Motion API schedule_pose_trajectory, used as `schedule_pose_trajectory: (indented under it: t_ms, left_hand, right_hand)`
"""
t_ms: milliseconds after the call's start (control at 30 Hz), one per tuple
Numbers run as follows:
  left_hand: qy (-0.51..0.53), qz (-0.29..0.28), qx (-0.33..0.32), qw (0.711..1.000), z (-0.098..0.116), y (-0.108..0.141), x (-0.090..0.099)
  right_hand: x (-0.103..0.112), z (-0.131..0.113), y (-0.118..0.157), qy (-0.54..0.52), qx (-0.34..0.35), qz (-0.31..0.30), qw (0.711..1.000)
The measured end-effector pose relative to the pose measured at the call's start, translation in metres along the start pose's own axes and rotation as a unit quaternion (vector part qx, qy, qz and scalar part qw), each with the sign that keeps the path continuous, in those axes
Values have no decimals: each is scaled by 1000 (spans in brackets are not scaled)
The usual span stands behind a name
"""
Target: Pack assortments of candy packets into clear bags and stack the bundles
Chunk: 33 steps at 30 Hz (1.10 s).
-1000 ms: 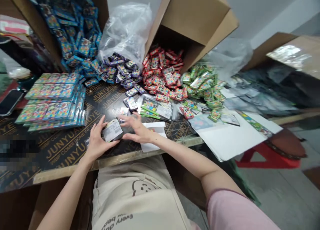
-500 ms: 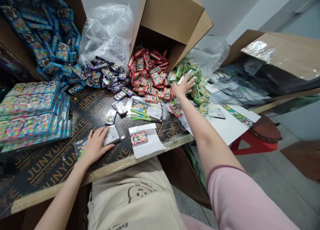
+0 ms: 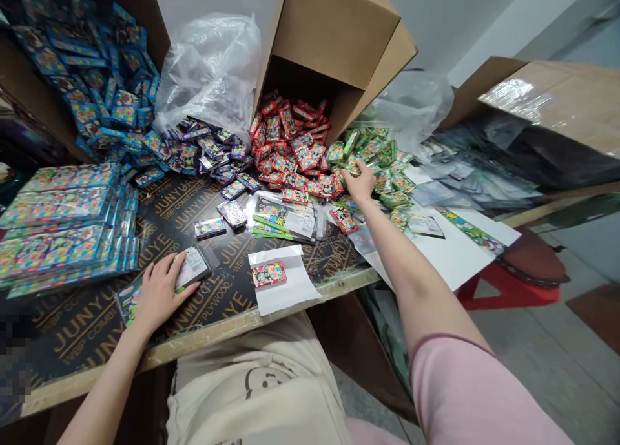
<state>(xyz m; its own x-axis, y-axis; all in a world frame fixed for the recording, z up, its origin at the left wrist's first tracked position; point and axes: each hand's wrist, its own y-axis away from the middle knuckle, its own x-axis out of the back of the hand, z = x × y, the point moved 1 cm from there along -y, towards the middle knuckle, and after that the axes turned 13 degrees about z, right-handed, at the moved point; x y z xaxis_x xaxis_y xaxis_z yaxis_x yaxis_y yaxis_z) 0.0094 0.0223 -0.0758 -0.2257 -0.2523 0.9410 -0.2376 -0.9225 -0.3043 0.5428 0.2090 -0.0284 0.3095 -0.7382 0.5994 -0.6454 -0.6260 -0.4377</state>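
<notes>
My left hand (image 3: 159, 293) lies with its fingers flat and apart on a dark printed plastic packet (image 3: 192, 267) with a white label, near the table's front edge. At the green pile, my right hand (image 3: 361, 183) has its fingers bent around a small green candy box (image 3: 349, 165), which they partly hide. Between the hands, a red candy box (image 3: 269, 274) rests on a folded white sheet of paper (image 3: 285, 298). Behind the packet are two purple boxes, a nearer one (image 3: 210, 228) and a farther one (image 3: 233, 214). Flat printed packets (image 3: 285, 217) lie stacked at the middle.
Blue boxes (image 3: 123, 115) spill from a carton at the left, beside stacked wrapped packs (image 3: 68, 225). Purple boxes (image 3: 213, 151) and red boxes (image 3: 290, 141) form heaps behind. A cardboard box (image 3: 334, 31) stands over the red heap. Clear plastic sleeves (image 3: 465, 174) lie right, above a red stool (image 3: 508, 293).
My left hand and the packet under it have slid left. My right hand has gone from spread above the green pile to bent fingers at it. The nearer purple box now lies turned sideways.
</notes>
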Motion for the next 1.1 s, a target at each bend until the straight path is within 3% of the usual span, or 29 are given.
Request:
schedule_pose_trajectory:
  t_ms: [100,167,233,300,367,433,467,533,600,667,700,767,967,1033,1100]
  left_hand:
    - [53,-7,16,998,12,1,7]
    - [126,7,50,991,32,0,16]
    - [244,30,113,963,61,-5,26]
    - [391,31,187,901,94,-12,33]
    - [534,0,251,808,122,-19,35]
    - [615,24,327,717,137,-23,35]
    - [641,41,365,674,139,-23,35]
    - [676,60,425,598,136,-17,37]
    - [704,48,455,543,130,-7,42]
    - [723,29,458,517,125,3,48]
    - [729,24,452,513,124,8,50]
    - [738,21,437,513,123,15,52]
    - [741,0,434,512,120,26,46]
    - [715,-5,431,550,118,28,44]
    - [658,20,419,625,117,29,43]
  right_hand:
    - [23,-24,45,-212,-99,-40,971]
    - [40,-48,91,-348,-152,-166,910]
    - [57,-75,144,-421,-200,-327,822]
    - [71,-100,196,-441,-228,-459,737]
    - [80,-119,240,-444,-265,-542,663]
    - [83,-131,273,-442,-289,-587,614]
    - [84,-135,285,-442,-291,-595,605]
    - [83,-140,301,-449,-273,-574,628]
    - [84,-141,310,-453,-211,-504,704]
    - [88,-141,315,-434,-101,-423,789]
    - [91,-140,318,-418,-42,-395,817]
    - [96,-140,325,-393,48,-372,840]
    - [104,-138,334,-335,214,-335,854]
    - [104,-140,330,-303,301,-322,845]
    - [104,-143,326,-279,379,-344,813]
